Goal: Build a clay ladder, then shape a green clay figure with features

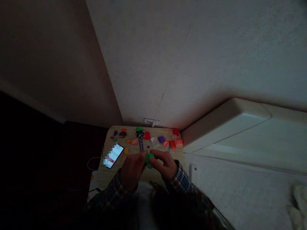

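Observation:
Between my two hands, over the front of a small wooden table [107,175], is a bright green lump [149,160] that looks like modelling clay or its small packet; the dim light hides which. My left hand [132,168] grips its left side with the fingertips pressed together. From the right, my right hand [165,163] pinches it between thumb and fingers. Just beyond my hands lie a purple strip [141,144], a white crumpled packet [154,141] and a small purple piece [161,139].
A lit phone [114,156] lies at the table's left. Red packets [173,144] sit at the right, and a dark round piece [122,134] and a green-and-black piece [140,132] at the back. The wall socket [151,121] is behind; a white bed headboard [224,130] stands right.

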A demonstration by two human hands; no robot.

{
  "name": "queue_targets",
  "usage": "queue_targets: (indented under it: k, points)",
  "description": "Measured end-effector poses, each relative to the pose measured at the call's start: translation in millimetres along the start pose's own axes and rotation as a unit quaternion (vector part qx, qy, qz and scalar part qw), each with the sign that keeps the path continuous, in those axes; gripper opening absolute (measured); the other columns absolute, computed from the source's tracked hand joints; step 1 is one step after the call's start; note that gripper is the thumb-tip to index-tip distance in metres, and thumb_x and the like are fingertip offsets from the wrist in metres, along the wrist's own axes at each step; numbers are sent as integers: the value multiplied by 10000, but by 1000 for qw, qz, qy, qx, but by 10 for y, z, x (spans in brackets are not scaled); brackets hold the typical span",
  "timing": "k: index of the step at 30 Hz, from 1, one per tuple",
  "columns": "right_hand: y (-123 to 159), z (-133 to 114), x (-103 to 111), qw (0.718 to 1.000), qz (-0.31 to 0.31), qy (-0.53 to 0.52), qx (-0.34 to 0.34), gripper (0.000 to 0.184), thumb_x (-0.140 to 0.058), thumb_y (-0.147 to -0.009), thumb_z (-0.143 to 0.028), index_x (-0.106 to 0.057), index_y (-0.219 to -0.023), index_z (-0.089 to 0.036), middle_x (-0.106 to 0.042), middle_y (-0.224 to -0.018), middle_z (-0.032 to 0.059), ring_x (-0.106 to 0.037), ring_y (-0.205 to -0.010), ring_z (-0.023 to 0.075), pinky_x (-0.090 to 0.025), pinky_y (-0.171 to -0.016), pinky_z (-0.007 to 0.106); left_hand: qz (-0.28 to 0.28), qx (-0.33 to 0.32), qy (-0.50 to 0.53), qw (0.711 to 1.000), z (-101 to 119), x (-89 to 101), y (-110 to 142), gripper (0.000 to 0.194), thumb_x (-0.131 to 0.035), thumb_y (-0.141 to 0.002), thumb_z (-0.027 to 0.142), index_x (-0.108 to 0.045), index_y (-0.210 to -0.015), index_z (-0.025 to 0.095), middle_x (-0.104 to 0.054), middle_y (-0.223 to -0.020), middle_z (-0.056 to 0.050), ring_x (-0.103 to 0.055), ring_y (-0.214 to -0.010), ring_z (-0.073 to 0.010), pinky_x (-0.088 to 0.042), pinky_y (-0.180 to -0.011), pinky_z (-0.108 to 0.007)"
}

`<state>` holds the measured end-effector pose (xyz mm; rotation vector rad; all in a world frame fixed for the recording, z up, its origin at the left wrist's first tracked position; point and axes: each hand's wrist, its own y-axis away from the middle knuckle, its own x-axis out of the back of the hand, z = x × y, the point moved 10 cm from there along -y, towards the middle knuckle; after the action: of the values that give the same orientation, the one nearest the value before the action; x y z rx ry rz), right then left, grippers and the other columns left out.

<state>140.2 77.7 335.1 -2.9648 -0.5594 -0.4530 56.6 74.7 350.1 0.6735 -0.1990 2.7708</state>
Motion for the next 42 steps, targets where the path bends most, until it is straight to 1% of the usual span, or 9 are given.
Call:
queue_targets:
  k: [3,7,11,16,20,25,33,38,42]
  points:
    - [-14,-22,69,1000,29,6,10,477,-397,-852,-577,-391,-556,-203,-352,-488,-53,-339,-480,84,-281,-483,237,-45,-13,-13,999,18,-82,-11,471,-266,-913,483,-579,-716,192,-556,-576,-17,-522,-562,-160,-423,-572,-278]
    - [-7,13,114,999,37,5,0,515,-377,-861,-594,-374,-532,-198,-317,-485,-58,-311,-477,79,-250,-471,240,-59,14,-52,997,-10,-122,-24,444,-410,-837,575,-595,-835,171,-606,-636,-20,-563,-628,-180,-434,-604,-286]
    - [16,78,155,998,52,-30,-9,532,-391,-862,-596,-368,-512,-196,-306,-476,-60,-284,-461,73,-239,-464,244,-72,12,-20,997,57,-141,-34,391,-400,-868,510,-572,-774,173,-577,-614,1,-533,-592,-152,-403,-593,-270]
    - [57,201,120,992,59,-101,-36,529,-377,-867,-607,-418,-526,-204,-347,-464,-47,-297,-438,84,-236,-435,254,-89,28,55,994,80,-136,-42,359,-424,-874,451,-507,-652,181,-459,-495,42,-450,-508,-118,-351,-540,-247]
    - [71,223,62,983,30,-176,-45,543,-294,-883,-621,-477,-575,-213,-400,-432,-34,-360,-414,107,-295,-452,279,-119,71,158,978,-36,-227,-8,397,-399,-883,489,-485,-654,175,-433,-488,54,-406,-436,-88,-320,-457,-222]
    - [83,149,18,971,-39,-237,-18,463,-381,-883,-561,-499,-620,-200,-427,-438,-41,-391,-422,105,-327,-491,284,-126,96,232,960,-100,-279,7,440,-412,-870,535,-481,-639,167,-411,-469,57,-383,-400,-74,-321,-417,-207]
    - [117,140,-9,966,-68,-250,-12,489,-356,-891,-568,-491,-603,-196,-418,-449,-37,-353,-397,92,-299,-442,272,-150,77,257,952,-30,-318,7,464,-429,-858,560,-527,-674,145,-428,-490,45,-381,-399,-70,-298,-402,-204]
    - [85,57,-9,968,-88,-235,-10,511,-442,-800,-671,-469,-604,-201,-424,-446,-42,-365,-395,89,-282,-415,255,-165,88,248,950,-51,-358,58,477,-405,-860,583,-490,-662,158,-430,-498,46,-354,-384,-63,-267,-387,-205]
    - [86,1,12,975,-95,-199,-11,518,-432,-796,-684,-455,-593,-208,-416,-463,-42,-363,-425,90,-286,-436,256,-180,87,233,952,-18,-368,77,487,-379,-867,588,-477,-644,165,-401,-474,52,-342,-387,-68,-258,-400,-215]
